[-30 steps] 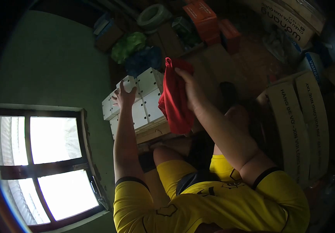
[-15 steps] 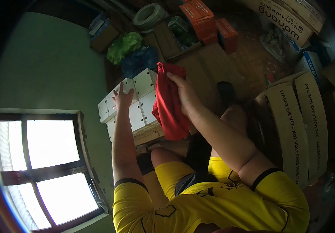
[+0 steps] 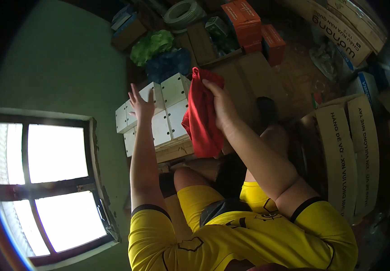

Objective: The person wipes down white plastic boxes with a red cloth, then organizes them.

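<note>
My right hand (image 3: 221,103) grips a red cloth (image 3: 200,122) near its upper end, the thumb lying over it and the rest of the fabric hanging down in folds. Fingers spread wide, my left hand (image 3: 142,106) holds nothing and overlaps the stacked white boxes (image 3: 175,89) in this view. These boxes have small dark spots near their corners and form two rows. Under them is a brown cardboard base (image 3: 174,152). The cloth hides part of the right-hand boxes.
Behind the boxes lie a green plastic bag (image 3: 153,47) and a blue bag (image 3: 168,64). Orange boxes (image 3: 242,25) and a coiled hose (image 3: 183,16) stand further back. A tall carton (image 3: 339,153) is at my right, a window (image 3: 59,153) at my left.
My left hand has turned and its fingers have spread further apart, pointing more upward. The right hand keeps its hold on the red cloth. The whole view has shifted slightly.
</note>
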The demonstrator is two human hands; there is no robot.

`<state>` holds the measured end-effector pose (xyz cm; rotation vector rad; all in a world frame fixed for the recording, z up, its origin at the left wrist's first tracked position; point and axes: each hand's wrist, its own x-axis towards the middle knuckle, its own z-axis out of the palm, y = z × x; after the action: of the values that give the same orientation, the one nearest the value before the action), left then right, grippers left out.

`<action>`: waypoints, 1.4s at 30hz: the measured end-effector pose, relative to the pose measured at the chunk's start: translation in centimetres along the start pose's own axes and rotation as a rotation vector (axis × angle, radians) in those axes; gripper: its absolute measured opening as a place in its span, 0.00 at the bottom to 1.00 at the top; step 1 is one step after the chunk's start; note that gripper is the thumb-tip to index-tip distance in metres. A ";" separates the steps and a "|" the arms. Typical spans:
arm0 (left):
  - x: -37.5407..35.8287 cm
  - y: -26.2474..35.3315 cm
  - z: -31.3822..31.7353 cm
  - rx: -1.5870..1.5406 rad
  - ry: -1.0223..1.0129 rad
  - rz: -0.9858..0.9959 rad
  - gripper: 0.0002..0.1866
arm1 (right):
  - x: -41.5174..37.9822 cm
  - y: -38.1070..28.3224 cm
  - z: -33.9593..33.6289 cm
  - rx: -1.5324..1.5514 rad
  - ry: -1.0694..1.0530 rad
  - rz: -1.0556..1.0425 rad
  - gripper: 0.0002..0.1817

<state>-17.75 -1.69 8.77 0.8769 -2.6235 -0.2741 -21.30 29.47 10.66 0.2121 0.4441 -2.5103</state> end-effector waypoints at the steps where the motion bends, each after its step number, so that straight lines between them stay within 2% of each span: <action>1: -0.8 0.2 -1.0 -0.122 0.123 0.035 0.46 | -0.1 -0.1 0.0 0.004 0.009 0.018 0.16; 2: -1.8 0.6 -2.4 -0.136 0.198 0.043 0.41 | -0.4 -0.5 0.3 0.003 0.018 0.042 0.15; 4: -4.9 -0.4 -5.1 -0.181 0.315 0.050 0.40 | -0.2 -0.6 -0.2 -0.029 0.031 0.091 0.13; 6: -8.9 -3.4 -8.1 -0.071 0.408 0.046 0.37 | -0.6 -1.3 0.5 -0.150 -0.030 -0.025 0.16; 7: -11.3 -5.7 -9.8 -0.005 0.448 0.034 0.36 | 0.1 -1.1 -0.6 -0.133 -0.091 0.052 0.18; 8: -13.8 -8.1 -11.4 0.067 0.482 0.018 0.35 | -0.1 -0.8 0.1 -0.142 -0.115 0.019 0.18; 10: -19.3 -13.6 -14.2 0.125 0.579 -0.069 0.33 | -0.5 -0.4 1.0 -0.192 -0.189 -0.058 0.18; 11: -22.3 -16.4 -15.7 0.171 0.633 -0.154 0.32 | 0.8 -0.2 -0.3 -0.137 -0.454 -0.069 0.17; 13: -28.8 -21.4 -17.9 0.229 0.723 -0.345 0.29 | 2.0 0.2 -0.5 -0.192 -0.309 -0.093 0.14; 14: -32.1 -24.0 -18.8 0.242 0.763 -0.448 0.28 | 3.3 -0.1 -1.4 -0.249 -0.258 -0.018 0.15; 15: -35.5 -26.2 -19.1 0.244 0.796 -0.536 0.27 | 2.2 -0.5 -1.7 -0.226 -0.302 0.133 0.17; 16: -39.1 -28.4 -19.4 0.205 0.732 -0.689 0.27 | 1.4 -0.5 -1.4 -0.206 -0.345 0.286 0.18; 18: -46.5 -32.8 -19.5 0.109 0.590 -0.975 0.26 | 0.8 0.7 -0.8 -0.312 -0.273 0.267 0.22; 20: -51.8 -35.6 -19.2 0.148 0.269 -1.317 0.29 | 0.0 1.4 -0.3 -0.392 -0.227 0.248 0.24; 22: -55.8 -39.5 -17.5 -0.083 0.187 -1.309 0.31 | 0.4 1.7 -2.0 -0.394 -0.356 0.246 0.25; 23: -57.8 -41.5 -16.3 -0.195 0.150 -1.299 0.32 | -0.1 2.0 -1.8 -0.436 -0.321 0.216 0.25; 24: -60.4 -44.6 -13.8 -0.175 0.106 -1.256 0.33 | -0.6 2.5 -1.6 -0.510 -0.259 0.103 0.25; 26: -64.1 -50.0 -9.1 -0.125 0.021 -1.158 0.36 | 3.0 0.2 -4.9 -0.221 -0.710 0.336 0.25; 27: -63.5 -48.8 -9.5 -0.089 -0.052 -1.184 0.37 | 2.5 0.6 -4.8 -0.645 -0.213 -0.125 0.26; 28: -61.9 -46.0 -10.2 -0.053 -0.129 -1.207 0.38 | 0.4 1.4 -2.9 -0.646 -0.087 -0.274 0.24; 29: -60.9 -44.1 -10.7 -0.019 -0.207 -1.226 0.39 | 0.9 0.7 -3.7 -0.640 -0.113 -0.291 0.23; 32: -61.5 -43.5 -7.4 -0.111 0.091 -1.192 0.40 | 1.7 -0.6 -6.3 -0.638 -0.151 -0.298 0.24; 33: -61.3 -43.6 -6.4 -0.084 0.041 -1.245 0.40 | 1.5 -0.7 -6.0 -0.635 -0.161 -0.292 0.24; 35: -60.4 -44.4 -5.2 -0.020 -0.055 -1.344 0.40 | -0.5 1.4 -4.3 -0.662 -0.045 -0.332 0.27; 36: -60.4 -43.9 -4.9 0.052 -0.046 -1.328 0.40 | -1.7 2.5 -3.4 -0.669 0.014 -0.351 0.28; 38: -60.8 -42.6 -4.6 0.202 -0.021 -1.291 0.40 | -1.4 2.7 -4.2 -0.672 -0.035 -0.406 0.29; 41: -60.7 -40.3 -6.0 0.166 -0.003 -1.259 0.39 | -2.0 3.1 -3.6 -0.652 -0.022 -0.447 0.27; 42: -61.7 -41.4 -4.8 0.179 0.022 -1.208 0.38 | -1.9 2.9 -3.5 -0.641 -0.005 -0.448 0.27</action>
<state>52.32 3.02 -15.84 2.3892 -1.7718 -0.3001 -17.92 29.40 7.10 -0.1639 1.3835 -2.6225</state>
